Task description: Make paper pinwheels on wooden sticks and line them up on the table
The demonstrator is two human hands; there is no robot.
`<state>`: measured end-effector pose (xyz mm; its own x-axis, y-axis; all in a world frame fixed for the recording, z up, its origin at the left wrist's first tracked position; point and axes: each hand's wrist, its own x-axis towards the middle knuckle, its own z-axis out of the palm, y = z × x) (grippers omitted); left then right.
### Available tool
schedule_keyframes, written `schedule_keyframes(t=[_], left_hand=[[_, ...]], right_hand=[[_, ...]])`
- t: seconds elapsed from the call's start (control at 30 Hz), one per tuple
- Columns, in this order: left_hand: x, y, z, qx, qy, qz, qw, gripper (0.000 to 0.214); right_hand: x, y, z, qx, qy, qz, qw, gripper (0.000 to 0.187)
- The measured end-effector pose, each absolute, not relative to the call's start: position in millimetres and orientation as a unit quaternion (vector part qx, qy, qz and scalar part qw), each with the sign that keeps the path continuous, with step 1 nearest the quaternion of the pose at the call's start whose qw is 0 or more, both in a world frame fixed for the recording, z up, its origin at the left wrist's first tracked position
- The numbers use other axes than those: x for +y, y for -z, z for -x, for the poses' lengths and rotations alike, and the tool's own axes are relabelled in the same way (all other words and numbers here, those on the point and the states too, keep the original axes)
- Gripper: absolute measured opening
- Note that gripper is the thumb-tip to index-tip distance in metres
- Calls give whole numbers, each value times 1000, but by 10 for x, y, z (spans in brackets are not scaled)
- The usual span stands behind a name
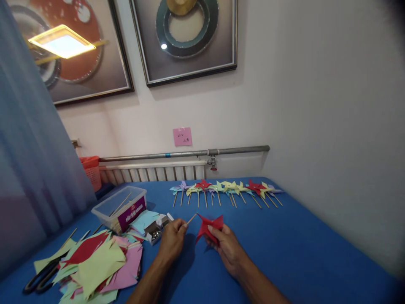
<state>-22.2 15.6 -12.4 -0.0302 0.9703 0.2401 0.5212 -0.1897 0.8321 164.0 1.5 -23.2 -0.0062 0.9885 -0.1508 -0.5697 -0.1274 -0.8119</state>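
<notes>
In my right hand (228, 249) I grip a red paper pinwheel (205, 228), thumb on its front and fingers behind. My left hand (173, 237) is closed round a thin wooden stick (191, 218), whose tip points up and right towards the pinwheel's upper left point. Whether the stick is joined to the pinwheel I cannot tell. Just left of my left hand, a small open box (154, 233) holds shiny metal pins. A heap of cut paper sheets (98, 266) in yellow, red, pink and green lies at the lower left.
Several finished pinwheels (229, 187) on sticks lie in a row at the back of the blue table (303, 253). A clear plastic tub (120, 207) with sticks stands at the left. Black-handled scissors (44, 274) lie by the paper. A radiator (158, 172) runs along the wall.
</notes>
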Motion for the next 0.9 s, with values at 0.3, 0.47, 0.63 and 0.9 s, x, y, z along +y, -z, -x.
schedule_keyframes(t=[0.3, 0.47, 0.63, 0.9], left_hand=[[87, 199, -4, 466, -412, -614, 486, 35], [66, 157, -26, 464, -420, -608, 489, 35], [33, 119, -36, 456, -417, -613, 492, 38], [59, 184, -44, 459, -413, -605, 502, 41]], right_hand=[[10, 230, -1656, -285, -655, 364, 598, 42], [24, 262, -1652, -292, -654, 355, 601, 43], [29, 287, -1646, -279, -651, 353, 611, 44], [21, 265, -1627, -263, -659, 349, 613, 48]])
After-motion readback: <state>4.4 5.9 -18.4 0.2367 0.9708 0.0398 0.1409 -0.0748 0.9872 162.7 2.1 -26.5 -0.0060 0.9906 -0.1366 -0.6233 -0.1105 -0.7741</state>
